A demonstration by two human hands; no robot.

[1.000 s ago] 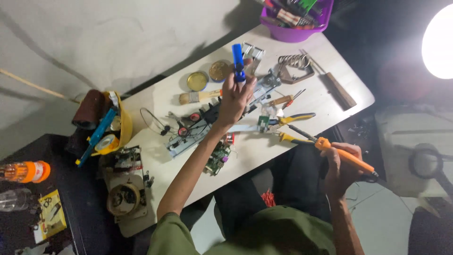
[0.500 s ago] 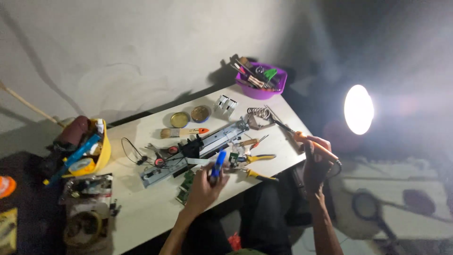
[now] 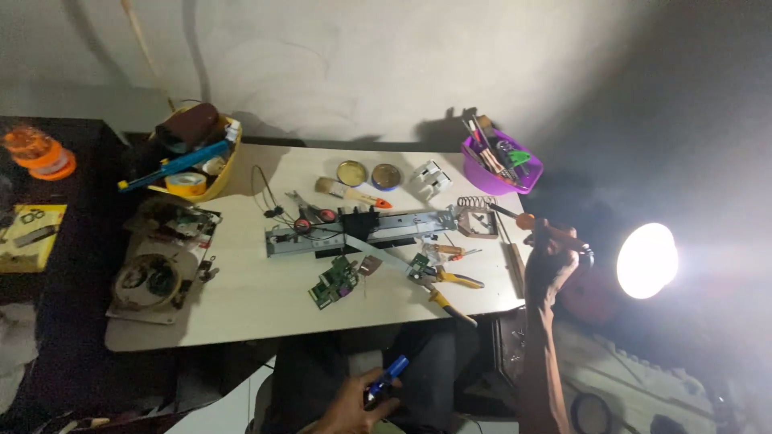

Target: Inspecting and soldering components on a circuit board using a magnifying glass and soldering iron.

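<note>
Off the table's (image 3: 241, 309) six-o'clock edge, left hand (image 3: 354, 406) grips a blue tool (image 3: 388, 378), right hand (image 3: 551, 261) clasps an orange-handled soldering iron (image 3: 523, 219) at three o'clock, while the green circuit board (image 3: 334, 281) lies untouched.

Pale worktable (image 3: 241, 309) against the wall, as we see it from above.
On it we count a long metal frame (image 3: 354, 233) at the middle, a green circuit board (image 3: 334, 281) just below it, yellow-handled pliers (image 3: 450, 277), a paintbrush (image 3: 350, 193), two round tins (image 3: 368, 174), a purple tub (image 3: 515, 173) of tools and a yellow bowl (image 3: 211, 181) at opposite back corners.
</note>
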